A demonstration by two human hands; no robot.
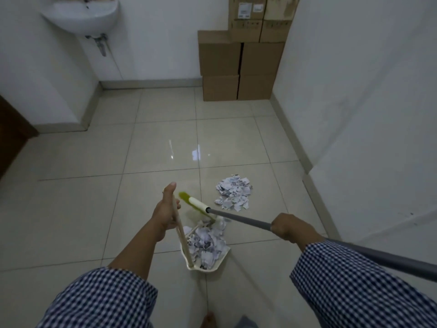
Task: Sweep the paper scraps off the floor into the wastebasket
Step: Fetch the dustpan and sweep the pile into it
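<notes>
Your right hand (290, 227) is gripping the long grey broom (238, 218), pointing up-left, its green head (185, 197) at the cream plastic dustpan (197, 268), whose handle (182, 235) your left hand (165, 210) is clasping. Torn white paper scraps (233, 192) are filling the pan and lying just beyond.

Single head-worn wide-angle view, looking forward and down from above the person's own arms, left hand (165, 210) and right hand (290, 227) close at lower centre, floor (94, 209) filling the middle, sink (80, 15) and boxes (241, 67) far along the top edge.

Left hand (165, 210), right hand (289, 227): closed grips.
</notes>
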